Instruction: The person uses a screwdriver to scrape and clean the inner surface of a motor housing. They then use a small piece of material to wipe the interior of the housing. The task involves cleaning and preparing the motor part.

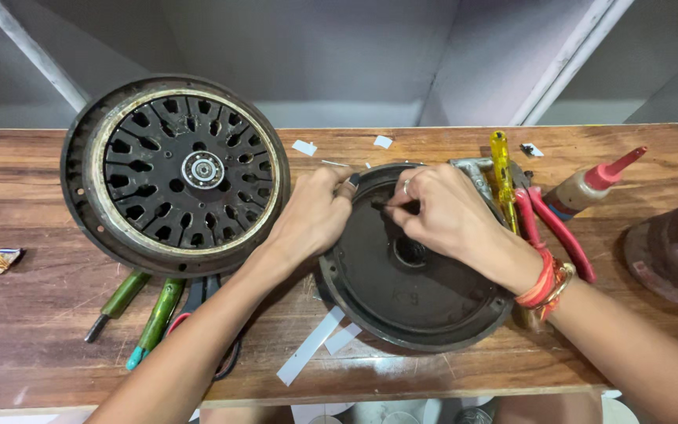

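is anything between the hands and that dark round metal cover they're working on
Nothing visible. The left hand rests on the rim of the dark round metal cover, and the right hand pinches a small dark piece over its inner face. The yellow-handled screwdriver and red-handled pliers lie off to the right.

Two round motor parts lay on the desk (56,330): one slotted wheel hub (176,173) at ten o'clock, one dark cover plate (413,294) at centre. Two green-handled tools (141,310) sat at eight o'clock, one yellow screwdriver (501,177), one red-handled pliers (555,232) and one glue bottle (590,187) at two o'clock.
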